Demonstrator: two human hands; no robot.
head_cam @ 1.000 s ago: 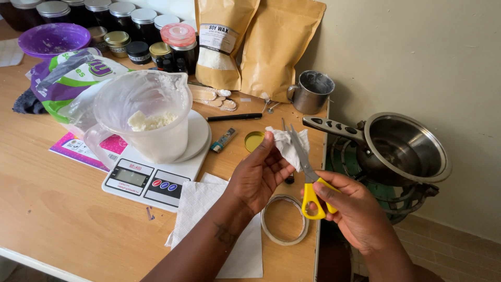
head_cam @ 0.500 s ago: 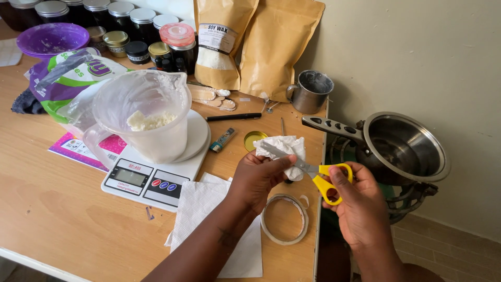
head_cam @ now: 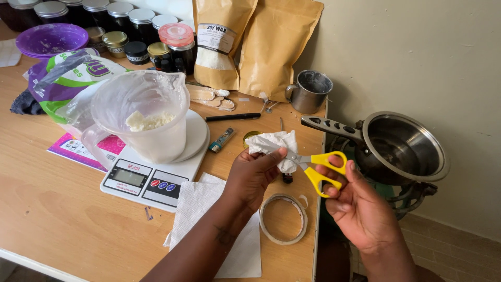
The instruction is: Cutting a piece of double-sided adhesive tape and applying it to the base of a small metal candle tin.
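left hand (head_cam: 254, 175) pinches crumpled tissue (head_cam: 274, 143) around blades; right hand (head_cam: 360, 209) grips yellow scissors (head_cam: 321, 169).

a light wooden counter (head_cam: 57, 209) carries everything. a white kitchen scale (head_cam: 151, 172) sits near its middle, partly over a pink booklet (head_cam: 70, 149). beside the scale lie a white paper napkin (head_cam: 209, 214) and a ring of clear tape (head_cam: 283, 218). a black pen (head_cam: 232, 117), a small lighter (head_cam: 222, 140) and wooden discs (head_cam: 209, 96) lie further back. two brown paper pouches (head_cam: 271, 47) and a metal mug (head_cam: 309, 91) stand by the wall, with dark lidded jars (head_cam: 130, 21), a purple bowl (head_cam: 51, 39) and a green-and-white plastic bag (head_cam: 62, 78) at the far left.
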